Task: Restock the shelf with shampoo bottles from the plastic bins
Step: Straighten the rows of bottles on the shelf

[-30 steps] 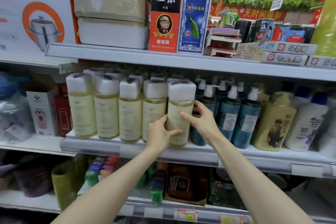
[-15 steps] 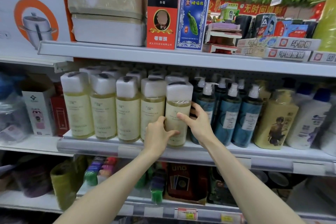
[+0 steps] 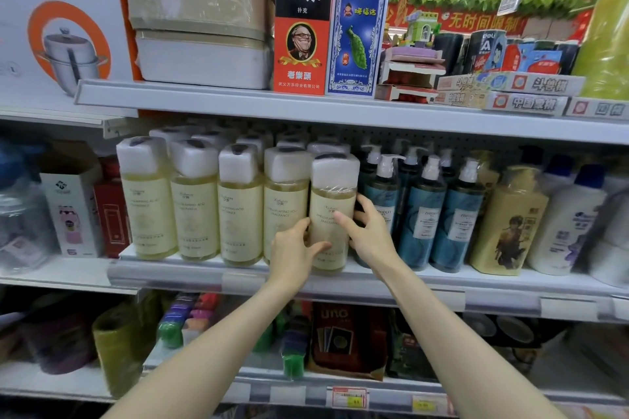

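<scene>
Unmoved, the yellow-filled shampoo bottle stays clasped by left hand and right hand.

— Which one have you got?
— The pale yellow shampoo bottle, white wrapped cap, gripped between my left hand and right hand.
— Where is it?
— Upright at the front edge of the shelf, just right of four matching bottles.

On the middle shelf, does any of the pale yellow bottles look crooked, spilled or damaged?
Nothing looks spilled or damaged. The yellow bottles stand upright in a row. Only the rightmost bottle, held between the left hand and right hand, seems to sit slightly forward of its neighbours.
</scene>
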Tool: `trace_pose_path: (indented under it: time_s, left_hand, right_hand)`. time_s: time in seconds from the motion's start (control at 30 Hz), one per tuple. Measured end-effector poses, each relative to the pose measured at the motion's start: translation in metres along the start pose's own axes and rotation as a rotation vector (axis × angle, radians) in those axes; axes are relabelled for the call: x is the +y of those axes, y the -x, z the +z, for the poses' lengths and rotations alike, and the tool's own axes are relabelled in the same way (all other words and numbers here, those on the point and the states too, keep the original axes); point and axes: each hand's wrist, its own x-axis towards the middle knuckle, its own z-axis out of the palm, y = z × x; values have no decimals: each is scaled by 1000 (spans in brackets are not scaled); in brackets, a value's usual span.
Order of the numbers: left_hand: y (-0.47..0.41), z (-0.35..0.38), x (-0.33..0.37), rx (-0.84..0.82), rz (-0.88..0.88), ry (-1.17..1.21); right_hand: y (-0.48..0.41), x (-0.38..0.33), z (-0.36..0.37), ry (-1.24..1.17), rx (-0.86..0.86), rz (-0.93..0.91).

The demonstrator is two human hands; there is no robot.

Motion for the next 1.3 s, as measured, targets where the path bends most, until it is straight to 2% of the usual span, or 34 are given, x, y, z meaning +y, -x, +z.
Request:
trace_pose_path:
  time_s: [0.33, 0.63, 0.93, 1.3]
  left_hand:
    - [-5, 1, 8, -17, 18, -70]
    - [-8, 2, 6, -27, -13, -89]
    - [-7, -5, 0, -90, -29, 43]
    - [1, -44, -1, -86, 21, 187]
  right_hand:
    - [-3, 1, 1, 121, 80, 17]
    - [-6, -2, 2, 125, 62, 26]
    - [1, -6, 3, 60, 63, 16]
    - [23, -25, 3, 140, 227, -56]
